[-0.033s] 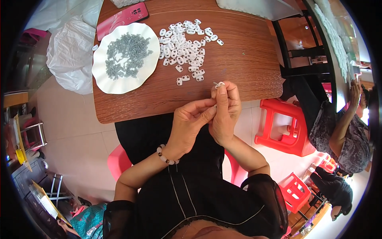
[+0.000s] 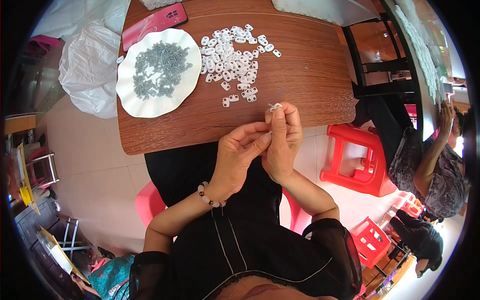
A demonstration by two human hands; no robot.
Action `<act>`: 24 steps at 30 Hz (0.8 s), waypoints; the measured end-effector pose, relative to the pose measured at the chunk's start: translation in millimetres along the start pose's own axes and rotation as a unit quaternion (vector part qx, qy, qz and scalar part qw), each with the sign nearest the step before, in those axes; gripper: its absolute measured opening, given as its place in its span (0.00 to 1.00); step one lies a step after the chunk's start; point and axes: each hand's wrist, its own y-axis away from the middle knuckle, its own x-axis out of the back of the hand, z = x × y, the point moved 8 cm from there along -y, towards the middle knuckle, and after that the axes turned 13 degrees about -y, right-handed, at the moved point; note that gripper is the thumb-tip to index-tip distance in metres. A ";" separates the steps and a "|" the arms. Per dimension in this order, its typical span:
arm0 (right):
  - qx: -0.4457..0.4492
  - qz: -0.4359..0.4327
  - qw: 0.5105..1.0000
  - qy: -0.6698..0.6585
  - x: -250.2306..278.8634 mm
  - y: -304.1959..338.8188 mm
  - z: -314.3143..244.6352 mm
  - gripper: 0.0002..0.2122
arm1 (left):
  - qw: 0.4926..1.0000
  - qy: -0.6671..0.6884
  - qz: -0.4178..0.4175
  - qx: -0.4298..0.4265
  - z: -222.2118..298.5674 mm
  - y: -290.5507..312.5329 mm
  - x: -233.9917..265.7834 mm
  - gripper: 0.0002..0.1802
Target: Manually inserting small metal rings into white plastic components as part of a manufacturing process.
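Above the table's near edge my two hands meet. My right hand (image 2: 283, 147) is closed, its thumb and forefinger pinching a small white plastic cord lock (image 2: 275, 107) with a thin grey piece sticking out of it. My left hand (image 2: 239, 156) is closed against the right one, thumb and fingers pressed together; a tiny pale bit shows at its fingertips, too small to name. Beyond the hands lies a loose pile of white cord lock pieces (image 2: 231, 59). To its left, a white wavy-rimmed plate (image 2: 126, 92) holds many small grey spring-like pieces (image 2: 162, 65).
The brown wooden table (image 2: 305, 75) carries a pink phone (image 2: 152, 25) behind the plate. A crumpled white plastic bag (image 2: 87, 70) is left of the table. Red stools (image 2: 332, 160) stand at the right, where another person (image 2: 425, 165) sits by a second table.
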 end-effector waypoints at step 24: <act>-0.002 -0.030 0.999 -0.030 -1.4 -1.6 -9.3 0.04 | 0.999 -0.001 -0.015 0.041 11.7 1.9 19.5 0.14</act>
